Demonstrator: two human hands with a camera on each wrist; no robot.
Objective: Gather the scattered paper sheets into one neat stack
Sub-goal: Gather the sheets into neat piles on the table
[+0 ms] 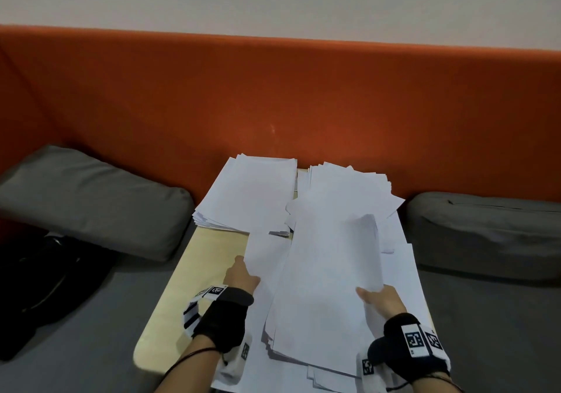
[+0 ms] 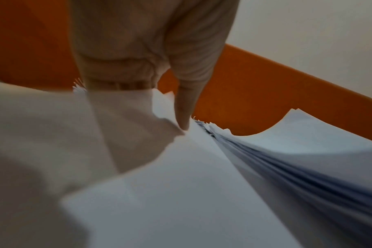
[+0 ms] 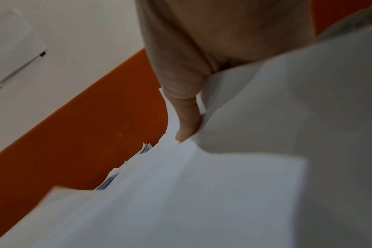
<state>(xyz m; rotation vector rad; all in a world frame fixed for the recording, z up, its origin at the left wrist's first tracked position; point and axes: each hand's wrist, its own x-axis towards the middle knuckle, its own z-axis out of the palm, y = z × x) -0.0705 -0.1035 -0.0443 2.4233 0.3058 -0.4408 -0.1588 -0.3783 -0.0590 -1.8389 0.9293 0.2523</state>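
Two groupings of white paper were present on the light wooden table (image 1: 209,247): one fairly even paper stack (image 1: 249,192) at the far left, and one large loose spread of paper sheets (image 1: 328,286) covering the right and near side, its edges fanned and misaligned. Individual sheets could not be counted. Two grey cushions flanked the table, the left cushion (image 1: 91,198) and the right cushion (image 1: 488,235), before an orange backrest (image 1: 273,89). A dark bag (image 1: 45,295) lay at far left.

Two hands were in view, each wearing a black wrist strap with printed markers.

Left hand (image 1: 241,274): the grip was closed on sheets at the left edge of the spread. In the left wrist view, the thumb (image 2: 185,107) pressed onto the top of the paper while the fingers went beneath it and out of sight.

Right hand (image 1: 379,298): the grip pinched a raised bundle of sheets (image 1: 367,250) that curled upward from the spread. In the right wrist view, the thumb (image 3: 187,115) lay on the upper surface; the fingers were hidden behind the paper.
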